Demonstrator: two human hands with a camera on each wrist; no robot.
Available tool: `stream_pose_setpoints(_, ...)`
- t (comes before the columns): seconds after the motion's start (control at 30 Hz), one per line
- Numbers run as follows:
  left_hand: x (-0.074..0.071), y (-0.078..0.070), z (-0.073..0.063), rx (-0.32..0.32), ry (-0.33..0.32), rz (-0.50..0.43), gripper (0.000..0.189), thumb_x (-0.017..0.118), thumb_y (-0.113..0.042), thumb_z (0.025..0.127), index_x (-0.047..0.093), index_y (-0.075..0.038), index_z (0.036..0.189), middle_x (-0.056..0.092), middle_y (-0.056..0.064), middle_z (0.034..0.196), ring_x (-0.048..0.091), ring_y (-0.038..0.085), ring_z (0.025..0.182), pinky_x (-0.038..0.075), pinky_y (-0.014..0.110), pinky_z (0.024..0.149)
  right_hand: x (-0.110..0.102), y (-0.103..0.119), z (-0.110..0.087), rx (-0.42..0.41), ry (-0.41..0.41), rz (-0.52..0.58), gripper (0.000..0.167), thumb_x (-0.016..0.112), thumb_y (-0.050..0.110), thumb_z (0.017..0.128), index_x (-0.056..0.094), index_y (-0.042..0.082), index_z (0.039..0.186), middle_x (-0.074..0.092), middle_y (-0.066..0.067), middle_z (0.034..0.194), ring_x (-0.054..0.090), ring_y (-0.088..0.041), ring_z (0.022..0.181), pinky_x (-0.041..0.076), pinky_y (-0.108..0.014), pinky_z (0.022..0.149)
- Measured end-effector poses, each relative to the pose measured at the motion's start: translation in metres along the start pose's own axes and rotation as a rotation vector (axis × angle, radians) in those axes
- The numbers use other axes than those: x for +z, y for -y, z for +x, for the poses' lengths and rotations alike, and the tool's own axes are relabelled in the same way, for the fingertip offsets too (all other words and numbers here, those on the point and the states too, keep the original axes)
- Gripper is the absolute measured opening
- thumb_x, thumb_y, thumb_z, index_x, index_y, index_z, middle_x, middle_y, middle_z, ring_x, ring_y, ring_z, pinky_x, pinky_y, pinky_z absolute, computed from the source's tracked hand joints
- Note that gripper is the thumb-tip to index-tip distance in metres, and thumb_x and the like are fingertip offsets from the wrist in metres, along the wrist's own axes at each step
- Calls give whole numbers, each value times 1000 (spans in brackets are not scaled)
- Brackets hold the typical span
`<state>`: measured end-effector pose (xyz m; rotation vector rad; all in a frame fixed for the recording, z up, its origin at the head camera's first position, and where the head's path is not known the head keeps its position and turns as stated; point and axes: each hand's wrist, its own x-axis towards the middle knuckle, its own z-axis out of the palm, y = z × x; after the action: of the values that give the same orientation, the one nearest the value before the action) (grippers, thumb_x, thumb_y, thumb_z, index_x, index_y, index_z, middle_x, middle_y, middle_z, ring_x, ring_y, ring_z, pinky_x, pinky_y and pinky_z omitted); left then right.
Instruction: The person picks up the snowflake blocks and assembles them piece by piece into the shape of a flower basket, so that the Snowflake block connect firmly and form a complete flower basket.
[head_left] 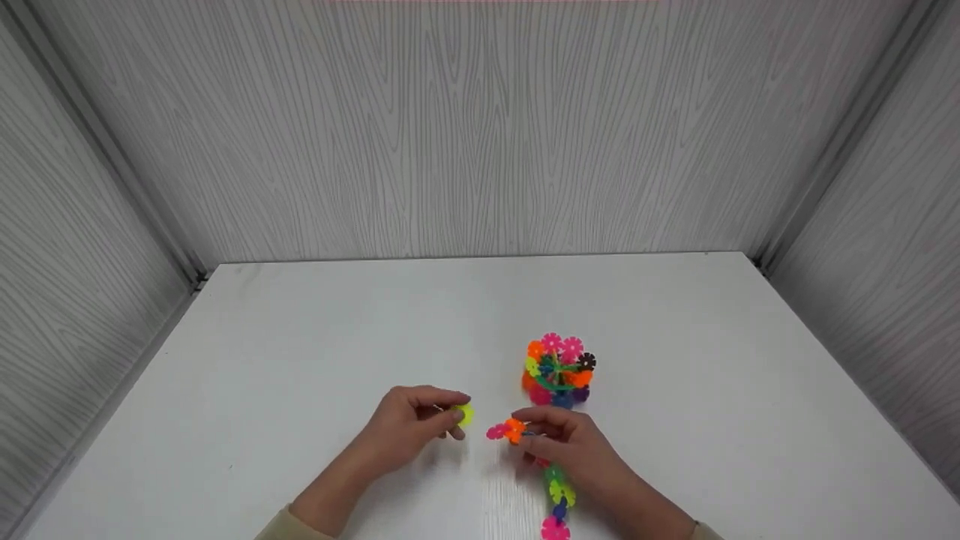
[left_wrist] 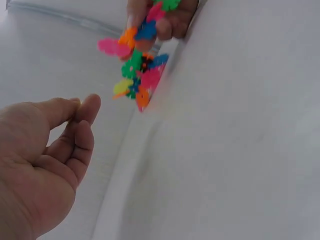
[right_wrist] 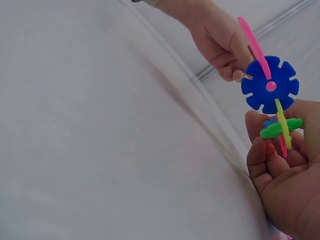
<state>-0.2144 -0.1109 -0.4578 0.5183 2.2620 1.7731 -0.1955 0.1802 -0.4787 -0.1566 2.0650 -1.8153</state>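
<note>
Between thumb and index finger, my left hand (head_left: 412,424) pinches a yellow notched plastic disc (head_left: 466,415). In the left wrist view that disc is almost wholly hidden by the left hand (left_wrist: 45,145). My right hand (head_left: 574,442) grips a chain of interlocking snowflake discs by its middle. A pink disc (head_left: 496,431) and an orange disc (head_left: 514,430) stick out toward the left hand, with a small gap to the yellow one. From below the right hand the chain runs to another pink disc (head_left: 556,529). The right wrist view shows its blue disc (right_wrist: 281,91) close up.
Just beyond the right hand, a round cluster of joined snowflake discs (head_left: 556,384) in many colours rests on the white table (head_left: 337,330). Grey wood-grain panels (head_left: 480,135) enclose the table at the back and both sides.
</note>
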Motion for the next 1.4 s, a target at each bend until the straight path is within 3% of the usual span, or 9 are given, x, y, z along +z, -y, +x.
stream_pose_setpoints(0.17,21,0,-12,13,6,-82,36,73,-13,101,71,-2,136,74,9,107,77,25,91,60,26,85,0,-1,0,-15,-12,-5,40,80,24,97,72,13,135,74,-13,111,74,-28,96,61,-31,88)
stream_pose_setpoints(0.37,34,5,-10,20,-24,-143,39,73,-13,102,69,0,138,74,10,109,78,25,90,61,27,87,0,-1,1,-41,-39,-8,37,77,19,99,72,11,135,74,-11,111,74,-28,95,62,-32,87)
stream_pose_setpoints(0.57,38,5,-9,-11,-74,-176,32,72,-11,102,72,2,131,71,12,107,79,26,87,62,29,85,-2,-1,0,-41,-35,-15,36,77,20,100,72,12,134,73,-12,112,74,-28,95,62,-31,87)
stream_pose_setpoints(0.97,46,2,-11,-53,-77,-257,25,74,-6,99,70,6,121,66,13,90,80,28,84,62,27,75,-1,0,-1,-47,-11,-4,37,82,17,95,74,10,131,73,-13,118,75,-31,97,61,-33,89)
stream_pose_setpoints(1.4,50,7,-11,-37,-60,-293,25,75,-2,97,67,11,117,69,14,93,80,29,80,63,29,73,-2,-1,-4,-66,29,-1,41,81,19,96,72,8,134,73,-13,119,76,-31,95,62,-34,87)
